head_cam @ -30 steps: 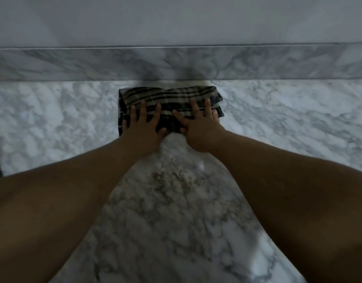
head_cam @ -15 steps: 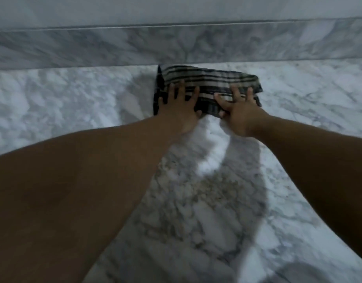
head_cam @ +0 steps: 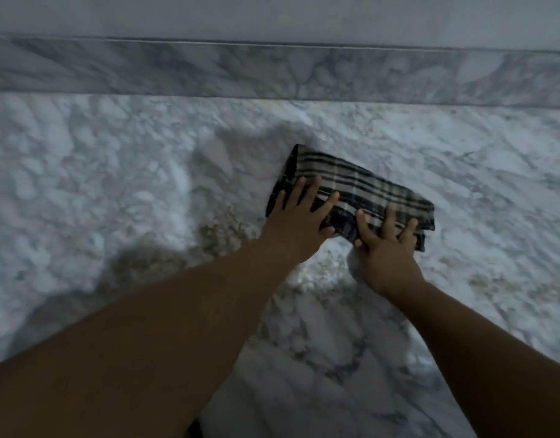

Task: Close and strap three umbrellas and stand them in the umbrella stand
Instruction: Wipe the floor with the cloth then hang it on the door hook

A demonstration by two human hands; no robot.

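Note:
No umbrella or umbrella stand is in view. A folded plaid cloth [head_cam: 361, 181], dark with beige stripes, lies on the marble floor [head_cam: 114, 184], tilted down to the right. My left hand [head_cam: 299, 222] presses flat on its left end with the fingers spread. My right hand [head_cam: 386, 251] presses flat on its right end, fingers apart, thumb at the cloth's near edge. Both forearms reach in from the bottom of the view.
A marble skirting [head_cam: 209, 71] runs across the top, with a plain pale wall [head_cam: 272, 14] above it. Brownish patches mark the floor [head_cam: 222, 226] near my left wrist. The light is dim.
The cloth, under both hands, has slid away from the skirting toward me and to the right, and now lies tilted. Both hands stay flat on it.

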